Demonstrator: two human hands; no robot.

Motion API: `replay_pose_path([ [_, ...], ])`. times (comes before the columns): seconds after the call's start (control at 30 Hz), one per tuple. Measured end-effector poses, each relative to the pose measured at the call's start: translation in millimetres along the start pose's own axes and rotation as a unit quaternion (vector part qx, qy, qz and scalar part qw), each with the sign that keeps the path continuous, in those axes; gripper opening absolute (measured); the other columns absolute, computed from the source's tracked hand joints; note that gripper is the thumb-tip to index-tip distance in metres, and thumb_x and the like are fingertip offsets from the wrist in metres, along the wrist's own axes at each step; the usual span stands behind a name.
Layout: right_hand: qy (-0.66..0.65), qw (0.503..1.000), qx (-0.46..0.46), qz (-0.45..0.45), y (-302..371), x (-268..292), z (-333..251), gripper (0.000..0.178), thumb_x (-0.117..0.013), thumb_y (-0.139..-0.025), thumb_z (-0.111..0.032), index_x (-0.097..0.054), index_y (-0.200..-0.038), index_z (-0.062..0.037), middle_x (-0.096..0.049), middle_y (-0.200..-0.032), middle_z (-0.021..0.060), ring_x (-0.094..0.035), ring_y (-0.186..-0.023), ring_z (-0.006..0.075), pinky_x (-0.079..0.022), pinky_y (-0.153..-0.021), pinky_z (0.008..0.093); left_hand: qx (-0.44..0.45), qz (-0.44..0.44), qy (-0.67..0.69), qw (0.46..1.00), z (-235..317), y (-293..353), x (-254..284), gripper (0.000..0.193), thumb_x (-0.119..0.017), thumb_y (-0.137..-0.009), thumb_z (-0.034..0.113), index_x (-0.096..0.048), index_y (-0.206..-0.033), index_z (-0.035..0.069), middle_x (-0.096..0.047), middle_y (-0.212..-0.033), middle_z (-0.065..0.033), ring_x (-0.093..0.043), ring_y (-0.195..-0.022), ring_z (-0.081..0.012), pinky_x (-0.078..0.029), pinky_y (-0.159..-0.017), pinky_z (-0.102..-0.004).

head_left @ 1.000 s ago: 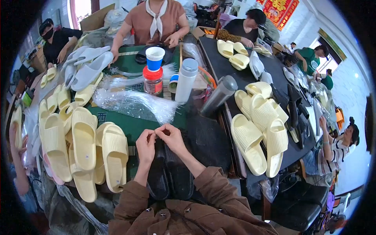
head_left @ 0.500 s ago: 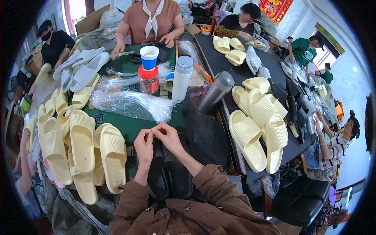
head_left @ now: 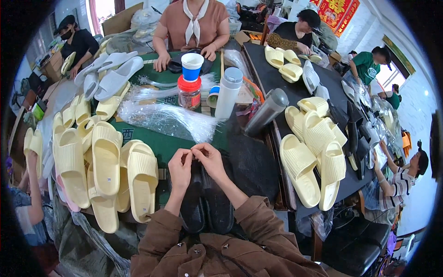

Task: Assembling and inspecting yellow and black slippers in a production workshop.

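My left hand (head_left: pixel 181 167) and my right hand (head_left: pixel 210 160) meet over the table's near edge, thumbs and forefingers pinched with their tips close together. Whatever lies between the fingertips is too small or fine to make out. Below and between my wrists is a pair of black slippers (head_left: pixel 218 210), partly covered by my forearms. Just beyond my fingers, a bundle of clear plastic strands (head_left: pixel 168 121) is spread on the green tabletop (head_left: pixel 159 138).
Cream slippers (head_left: pixel 142 177) pile up at left, with grey slippers (head_left: pixel 119 76) behind. A white bottle (head_left: pixel 228 94), a red-lidded jar (head_left: pixel 189 94) topped by a paper cup (head_left: pixel 192 64), and a grey flask (head_left: pixel 267 111) stand ahead. More cream slippers (head_left: pixel 300 171) lie on the dark right-hand table (head_left: pixel 258 60). Several people work around.
The whole view has swung a little, so the scene sits further right. My hands keep their pinch, fingertips close together. At far left, another person's hand has brought up cream slippers.
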State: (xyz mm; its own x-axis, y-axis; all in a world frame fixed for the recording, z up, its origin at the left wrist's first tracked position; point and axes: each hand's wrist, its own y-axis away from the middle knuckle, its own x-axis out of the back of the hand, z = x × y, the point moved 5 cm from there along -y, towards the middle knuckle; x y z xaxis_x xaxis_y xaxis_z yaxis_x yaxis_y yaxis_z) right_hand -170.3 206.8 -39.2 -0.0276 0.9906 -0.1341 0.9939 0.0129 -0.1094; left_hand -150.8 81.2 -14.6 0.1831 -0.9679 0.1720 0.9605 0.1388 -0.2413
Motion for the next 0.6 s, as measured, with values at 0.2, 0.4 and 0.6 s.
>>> replay_pose_path([
  [0.2, 0.009, 1.000, 0.017, -0.009, 0.1, -3.9, -1.5, 0.009, -0.062, -0.091, -0.009, -0.062, -0.092, -0.0003, -0.063, -0.082, 0.0004, -0.058, -0.074, 0.0066, -0.048, -0.068, 0.0220, -0.026, 0.006, -0.010, 1.000, -4.6, -0.3, 2.6, 0.004, -0.058, -0.089, 0.002, -0.058, -0.088, -0.003, -0.059, -0.074, -0.0081, -0.056, -0.066, -0.0124, -0.046, -0.062, -0.0265],
  [0.4, 0.054, 0.998, 0.010, -0.007, -1.2, -1.7, 3.7, 0.011, -0.063, -0.089, -0.009, -0.063, -0.091, 0.0012, -0.065, -0.081, 0.0030, -0.060, -0.074, 0.0080, -0.049, -0.067, 0.0238, -0.036, 0.010, -0.019, 0.999, -5.2, 1.4, 3.3, 0.004, -0.058, -0.088, 0.001, -0.058, -0.087, -0.002, -0.058, -0.073, -0.0087, -0.055, -0.064, -0.0137, -0.046, -0.062, -0.0274],
  [0.6, 0.045, 0.999, -0.002, -0.012, -0.7, -2.0, 4.8, 0.010, -0.063, -0.090, -0.011, -0.062, -0.089, -0.0013, -0.061, -0.078, -0.0005, -0.054, -0.070, 0.0056, -0.044, -0.064, 0.0215, -0.016, 0.011, -0.021, 1.000, -12.4, 1.4, 0.5, 0.004, -0.059, -0.088, 0.001, -0.058, -0.087, -0.002, -0.058, -0.071, -0.0074, -0.053, -0.064, -0.0120, -0.045, -0.061, -0.0269],
])
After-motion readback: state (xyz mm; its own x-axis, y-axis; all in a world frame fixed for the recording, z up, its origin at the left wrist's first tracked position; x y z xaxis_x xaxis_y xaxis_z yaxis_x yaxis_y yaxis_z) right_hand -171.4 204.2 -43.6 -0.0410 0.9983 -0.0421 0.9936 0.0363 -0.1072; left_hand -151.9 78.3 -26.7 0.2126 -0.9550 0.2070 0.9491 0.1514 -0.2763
